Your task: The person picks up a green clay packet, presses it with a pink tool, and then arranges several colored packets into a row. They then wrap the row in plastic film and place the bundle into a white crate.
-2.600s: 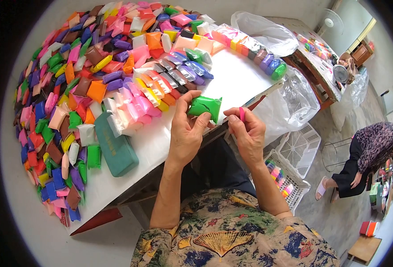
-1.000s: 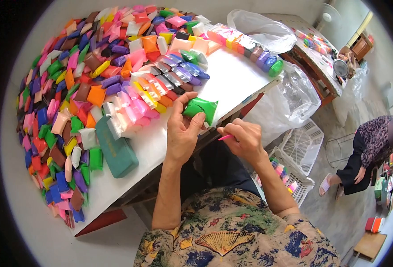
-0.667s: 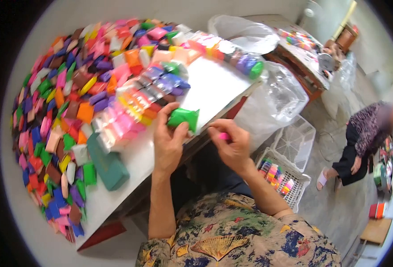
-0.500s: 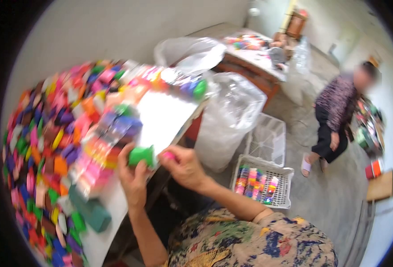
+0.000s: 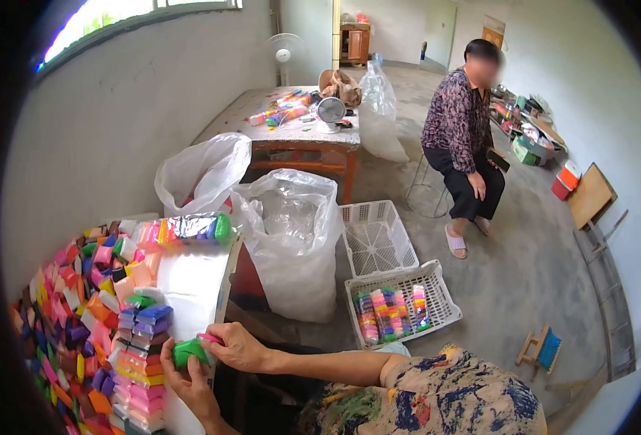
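Observation:
My left hand (image 5: 192, 380) is closed round a green piece (image 5: 189, 353) over the edge of the white table (image 5: 190, 286). Just to its right, my right hand (image 5: 239, 348) pinches a small pink item (image 5: 209, 338) against the green piece's side. Beside my left hand lies a stack of wrapped coloured pieces (image 5: 141, 362). A large heap of loose coloured pieces (image 5: 67, 319) covers the table's left part. A clear pack of coloured pieces (image 5: 183, 230) lies at the far edge.
White plastic bags (image 5: 295, 246) stand beyond the table. White crates (image 5: 436, 290) sit on the floor, the nearer one holding packs. A seated person (image 5: 458, 130) holds a dark object. Behind are another table (image 5: 226, 119), a small fan (image 5: 330, 110) and a small blue-seated stool (image 5: 549, 349).
The view has tilted up and now takes in a window and more of the room. The pink item has come closer to the green piece.

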Motion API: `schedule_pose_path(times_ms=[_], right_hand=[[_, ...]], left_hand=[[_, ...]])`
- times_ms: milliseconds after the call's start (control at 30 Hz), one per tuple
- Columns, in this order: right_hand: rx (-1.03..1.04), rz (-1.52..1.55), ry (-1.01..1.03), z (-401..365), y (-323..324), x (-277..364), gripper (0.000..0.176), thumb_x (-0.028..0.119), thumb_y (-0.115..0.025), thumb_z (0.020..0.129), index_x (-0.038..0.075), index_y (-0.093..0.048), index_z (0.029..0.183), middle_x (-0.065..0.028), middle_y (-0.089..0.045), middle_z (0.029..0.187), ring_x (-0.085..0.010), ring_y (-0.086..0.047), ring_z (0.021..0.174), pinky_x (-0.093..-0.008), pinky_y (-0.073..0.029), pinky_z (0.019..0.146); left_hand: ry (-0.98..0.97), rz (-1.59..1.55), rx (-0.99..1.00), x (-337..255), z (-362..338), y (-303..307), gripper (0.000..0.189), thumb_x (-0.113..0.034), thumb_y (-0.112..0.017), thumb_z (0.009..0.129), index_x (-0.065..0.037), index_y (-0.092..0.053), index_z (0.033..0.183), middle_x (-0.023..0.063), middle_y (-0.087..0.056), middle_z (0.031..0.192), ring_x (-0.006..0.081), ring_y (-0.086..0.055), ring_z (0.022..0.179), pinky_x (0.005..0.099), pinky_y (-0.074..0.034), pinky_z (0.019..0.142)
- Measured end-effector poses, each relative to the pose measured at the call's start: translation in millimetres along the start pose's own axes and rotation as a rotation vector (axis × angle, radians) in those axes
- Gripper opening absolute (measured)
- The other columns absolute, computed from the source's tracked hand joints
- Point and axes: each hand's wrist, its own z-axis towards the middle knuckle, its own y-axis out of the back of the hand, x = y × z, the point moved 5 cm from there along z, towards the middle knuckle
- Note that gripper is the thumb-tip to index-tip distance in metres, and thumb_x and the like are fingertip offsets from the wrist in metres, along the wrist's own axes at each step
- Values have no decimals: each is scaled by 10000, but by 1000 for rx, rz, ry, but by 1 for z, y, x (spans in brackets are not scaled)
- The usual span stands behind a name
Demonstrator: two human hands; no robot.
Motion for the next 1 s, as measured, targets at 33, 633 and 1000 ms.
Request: schedule_pose_path(times_ms=[33,633,1000], right_hand=[[-10,-16,2,0,-1,-1,320,212,-615,922,-56,-542,762,-215,-506,609,-270,-482,524,-402,-404,537],[-77,-188,-86,4,-3,-8,270,231,-598,853,-22,-599,762,-244,-604,702,-443,-613,702,-495,-472,628],[-36,-242,-112,7,-2,-6,264,233,-591,859,-14,-594,765,-240,-615,705,-443,-626,712,-499,-487,633]], left_hand=[[42,-4,7,-6,0,-1,428,-28,-553,907,-3,-489,1329,89,-546,1232,176,-538,1050,282,-446,872],[-268,740,12,-11,-8,-7,423,-242,-568,960,16,-522,1291,227,-456,1409,404,-426,1304,493,-318,1083],[-249,676,4,-11,-6,-11,442,-225,-603,933,20,-520,1293,231,-454,1413,400,-440,1307,481,-335,1089]])
